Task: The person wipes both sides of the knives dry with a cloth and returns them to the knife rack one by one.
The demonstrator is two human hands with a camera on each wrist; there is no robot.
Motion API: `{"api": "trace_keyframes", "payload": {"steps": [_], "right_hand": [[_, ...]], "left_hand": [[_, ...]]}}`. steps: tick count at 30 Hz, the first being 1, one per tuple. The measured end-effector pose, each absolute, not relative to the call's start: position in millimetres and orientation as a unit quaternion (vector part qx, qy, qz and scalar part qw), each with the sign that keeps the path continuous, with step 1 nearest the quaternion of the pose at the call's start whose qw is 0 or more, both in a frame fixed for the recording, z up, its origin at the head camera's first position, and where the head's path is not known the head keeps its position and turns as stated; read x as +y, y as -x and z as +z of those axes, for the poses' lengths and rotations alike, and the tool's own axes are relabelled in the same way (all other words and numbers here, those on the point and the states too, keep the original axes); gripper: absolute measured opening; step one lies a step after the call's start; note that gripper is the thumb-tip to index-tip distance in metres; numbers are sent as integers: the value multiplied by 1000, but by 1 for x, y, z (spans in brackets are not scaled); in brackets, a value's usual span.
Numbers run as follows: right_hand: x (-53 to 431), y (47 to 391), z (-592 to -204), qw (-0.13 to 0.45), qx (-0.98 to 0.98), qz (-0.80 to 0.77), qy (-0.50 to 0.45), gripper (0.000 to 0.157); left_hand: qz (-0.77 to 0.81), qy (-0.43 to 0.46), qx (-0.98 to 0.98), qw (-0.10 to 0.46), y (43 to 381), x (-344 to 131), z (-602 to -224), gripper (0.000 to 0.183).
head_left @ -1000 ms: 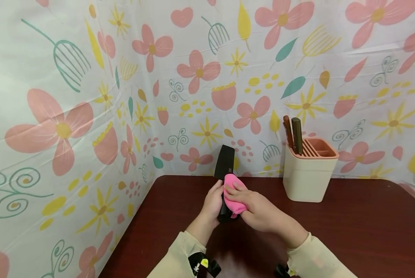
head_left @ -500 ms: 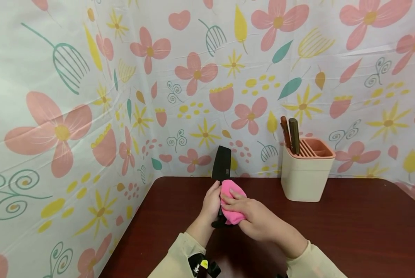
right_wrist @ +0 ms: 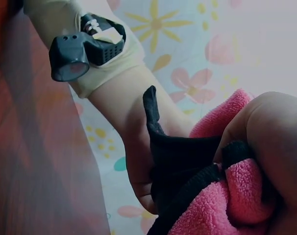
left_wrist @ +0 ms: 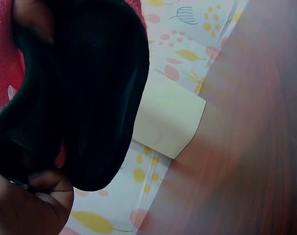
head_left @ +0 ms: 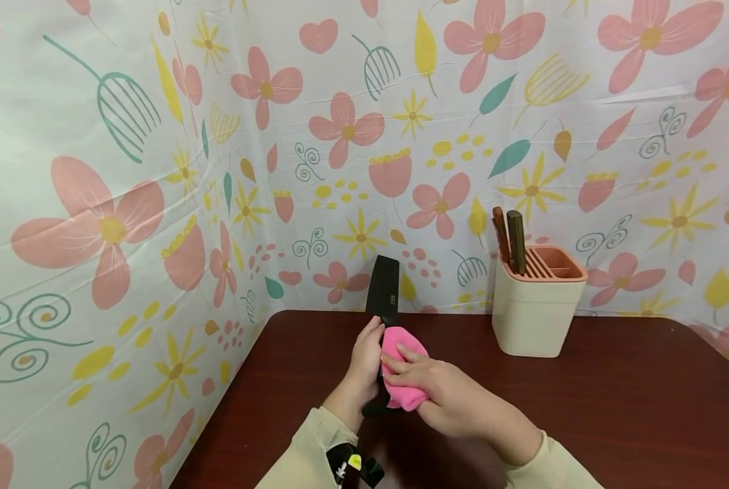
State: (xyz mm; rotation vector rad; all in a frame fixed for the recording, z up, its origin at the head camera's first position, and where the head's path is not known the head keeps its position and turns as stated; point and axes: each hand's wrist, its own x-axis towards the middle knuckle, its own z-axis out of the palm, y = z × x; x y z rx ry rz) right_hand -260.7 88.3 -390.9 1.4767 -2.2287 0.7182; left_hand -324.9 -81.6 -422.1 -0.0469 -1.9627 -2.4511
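A black kitchen knife [head_left: 381,288] with a broad blade points up and away in the head view, its blade in front of the patterned backdrop. My left hand [head_left: 364,356] grips its handle from the left side. Over the handle lies a fuzzy pink cloth [head_left: 404,339], which my right hand [head_left: 440,387] holds against it from the right. The cloth hides most of the handle; only the dark, flared butt shows below. Up close in the left wrist view, the black handle [left_wrist: 109,88] fills much of the picture. From the right wrist, fingers wrap the cloth [right_wrist: 241,181] around the handle.
A cream knife holder [head_left: 535,319] with a salmon slotted top stands at the table's back right. Two knife handles [head_left: 516,241] rise from its left slots. The dark red-brown table [head_left: 633,380] meets a floral backdrop [head_left: 352,183] behind and on the left.
Both hands and the knife have shifted slightly left and towards me. The pink cloth has slid down from the base of the blade along the handle.
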Motion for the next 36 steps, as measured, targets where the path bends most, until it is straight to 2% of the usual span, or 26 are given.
{"api": "trace_keyframes", "payload": {"steps": [9, 20, 26, 30, 33, 36], "right_hand": [[88, 252, -386, 162, -769, 278, -552, 51], [102, 248, -377, 93, -744, 332, -572, 54], [116, 248, -369, 49, -740, 387, -548, 45], [130, 253, -364, 56, -753, 401, -519, 51], [141, 258, -360, 91, -762, 404, -497, 58], [150, 263, -357, 148, -784, 392, -457, 57]], "left_hand": [[-788, 7, -615, 14, 325, -84, -423, 60], [-818, 53, -573, -14, 327, -84, -420, 58], [-805, 63, -589, -18, 330, -85, -421, 41], [-812, 62, -580, -31, 329, -85, -422, 41], [-817, 64, -572, -48, 327, -85, -422, 46], [-811, 64, -578, -62, 324, -84, -420, 47]]}}
